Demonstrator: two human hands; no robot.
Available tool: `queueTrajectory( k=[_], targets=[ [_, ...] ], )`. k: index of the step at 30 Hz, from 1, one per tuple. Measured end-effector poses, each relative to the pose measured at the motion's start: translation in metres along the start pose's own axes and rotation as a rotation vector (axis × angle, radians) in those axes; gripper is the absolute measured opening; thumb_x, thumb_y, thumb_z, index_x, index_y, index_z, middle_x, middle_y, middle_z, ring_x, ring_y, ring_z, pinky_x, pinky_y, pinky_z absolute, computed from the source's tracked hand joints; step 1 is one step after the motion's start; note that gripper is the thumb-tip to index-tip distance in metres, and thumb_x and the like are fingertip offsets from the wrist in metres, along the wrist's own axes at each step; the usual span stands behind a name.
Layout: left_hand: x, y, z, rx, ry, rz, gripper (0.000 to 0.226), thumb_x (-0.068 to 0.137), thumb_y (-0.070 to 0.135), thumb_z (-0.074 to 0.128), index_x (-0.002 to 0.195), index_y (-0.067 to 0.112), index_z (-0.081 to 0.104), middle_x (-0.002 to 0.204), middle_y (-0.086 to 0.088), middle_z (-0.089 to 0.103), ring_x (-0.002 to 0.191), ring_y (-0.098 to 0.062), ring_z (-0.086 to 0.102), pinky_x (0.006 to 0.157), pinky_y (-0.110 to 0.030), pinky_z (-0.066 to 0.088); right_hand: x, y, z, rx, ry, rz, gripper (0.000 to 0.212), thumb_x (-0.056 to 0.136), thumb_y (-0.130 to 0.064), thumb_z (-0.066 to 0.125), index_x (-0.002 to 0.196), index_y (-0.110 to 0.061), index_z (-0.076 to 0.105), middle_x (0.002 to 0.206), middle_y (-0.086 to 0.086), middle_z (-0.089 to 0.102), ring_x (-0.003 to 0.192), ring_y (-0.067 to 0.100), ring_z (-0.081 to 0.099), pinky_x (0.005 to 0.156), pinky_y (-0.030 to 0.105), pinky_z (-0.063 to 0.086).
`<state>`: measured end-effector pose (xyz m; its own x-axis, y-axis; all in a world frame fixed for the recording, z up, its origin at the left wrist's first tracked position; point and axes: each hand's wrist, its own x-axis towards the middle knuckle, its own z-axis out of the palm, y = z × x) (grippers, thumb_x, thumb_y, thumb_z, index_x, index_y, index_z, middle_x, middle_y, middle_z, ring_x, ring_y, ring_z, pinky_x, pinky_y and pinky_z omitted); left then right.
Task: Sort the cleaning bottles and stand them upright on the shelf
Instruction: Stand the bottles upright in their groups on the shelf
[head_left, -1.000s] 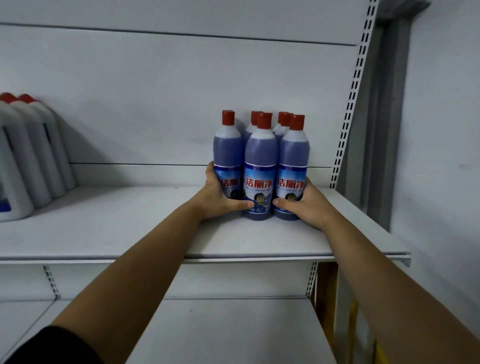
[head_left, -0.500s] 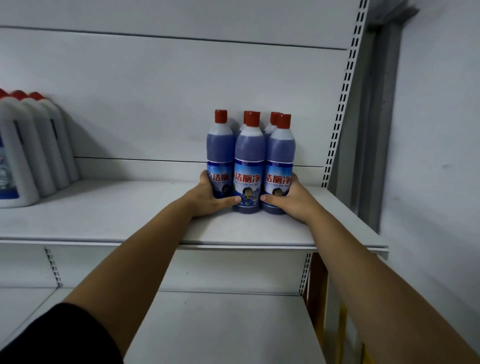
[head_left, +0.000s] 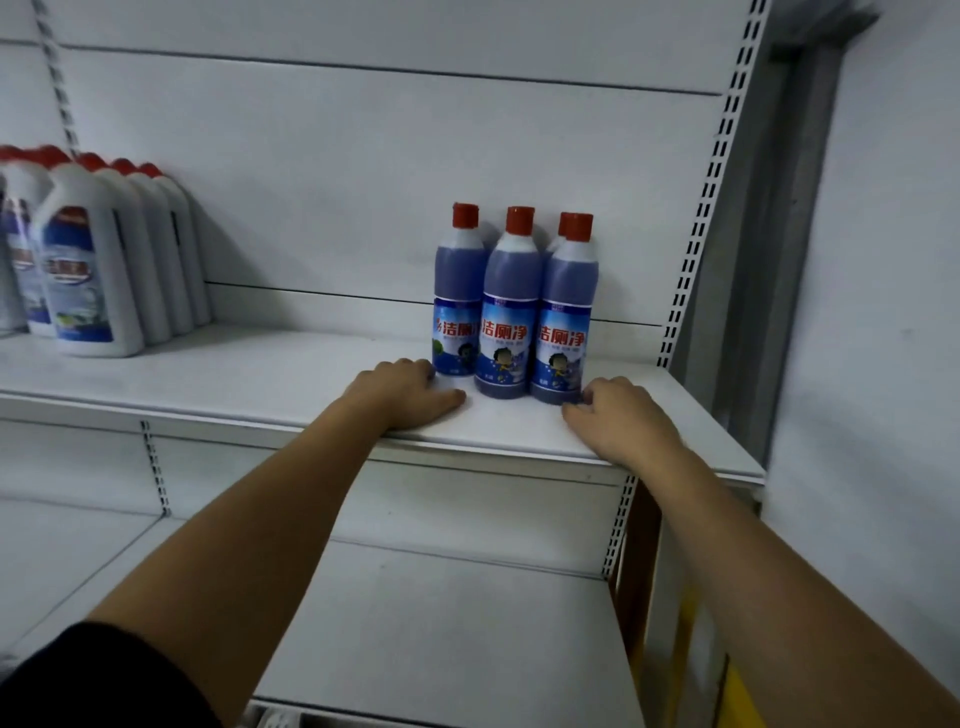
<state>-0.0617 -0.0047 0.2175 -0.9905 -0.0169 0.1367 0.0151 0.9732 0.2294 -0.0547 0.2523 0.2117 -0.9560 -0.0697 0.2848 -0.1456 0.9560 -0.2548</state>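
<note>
While hands (head_left: 410, 389) (head_left: 618, 418) at shelf (head_left: 249, 382) edge, bottles (head_left: 506, 312) upright.

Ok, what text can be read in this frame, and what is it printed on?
"洁厕净": red characters on the label of the middle blue bottle.
"洁厕净": the same on the right blue bottle.
"洁厕": on the left blue bottle; the rest is hidden by the bottle beside it.
Small print below these words: too small to read.
Labels on the white jugs: blurred, unreadable.
</note>
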Motion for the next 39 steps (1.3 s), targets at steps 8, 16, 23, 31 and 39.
queueTrajectory(
  k=[8, 16, 23, 31, 39],
  targets=[
    [-0.009, -0.001, -0.001, 0.022, 0.036, 0.008, 0.069, 0.090, 0.067, 0.044, 0.139, 0.019, 0.048, 0.138, -0.010, 0.056, 0.120, -0.029, 0.054, 0.099, -0.042, 0.045, -0.013, -0.005, -0.002, 0.172, 0.090, -0.017, 0.043, 0.085, -0.039, 0.064, 0.120, -0.015, 0.055, 0.121, 0.007, 0.053, 0.105, 0.022, 0.055, 0.092, 0.038, 0.049],
    [-0.007, -0.004, 0.002, 0.026, 0.035, 0.078, 0.077, 0.092, 0.067, 0.041, 0.154, 0.025, 0.023, 0.154, -0.011, 0.039, 0.138, -0.033, 0.039, 0.111, -0.050, 0.031, 0.017, -0.010, -0.018, 0.802, -0.039, 0.142, 0.101, 0.079, -0.031, 0.080, 0.155, -0.019, 0.013, 0.156, 0.014, 0.031, 0.136, 0.031, 0.041, 0.107, 0.042, 0.036],
    [-0.003, -0.006, 0.004, -0.004, 0.019, 0.038, 0.085, 0.090, 0.068, 0.041, 0.155, 0.018, 0.019, 0.160, -0.010, 0.028, 0.144, -0.032, 0.031, 0.114, -0.051, 0.025, 0.040, -0.014, -0.010, 0.969, -0.084, 0.096, 0.114, 0.067, -0.012, 0.088, 0.153, -0.022, 0.013, 0.138, 0.007, 0.049, 0.123, 0.025, 0.051, 0.102, 0.041, 0.044],
    [0.015, 0.001, -0.019, -0.726, -0.103, 0.019, 0.107, 0.085, 0.029, 0.076, 0.157, 0.012, -0.001, 0.157, -0.012, 0.033, 0.138, -0.030, 0.041, 0.109, -0.040, 0.034, 0.042, -0.022, 0.004, 0.876, 0.049, -0.017, 0.088, 0.071, -0.008, 0.085, 0.142, -0.011, 0.033, 0.121, -0.001, 0.058, 0.107, 0.015, 0.057, 0.084, 0.024, 0.043],
    [0.030, 0.001, -0.002, -0.826, -0.094, 0.143, 0.105, 0.066, 0.039, 0.082, 0.149, 0.033, 0.018, 0.136, 0.003, 0.049, 0.127, -0.023, 0.050, 0.113, -0.055, 0.035, 0.046, -0.017, 0.010, 0.803, 0.079, -0.042, 0.088, 0.068, -0.019, 0.088, 0.141, -0.017, 0.038, 0.127, 0.000, 0.062, 0.111, 0.018, 0.060, 0.100, 0.038, 0.047]
  ],
)
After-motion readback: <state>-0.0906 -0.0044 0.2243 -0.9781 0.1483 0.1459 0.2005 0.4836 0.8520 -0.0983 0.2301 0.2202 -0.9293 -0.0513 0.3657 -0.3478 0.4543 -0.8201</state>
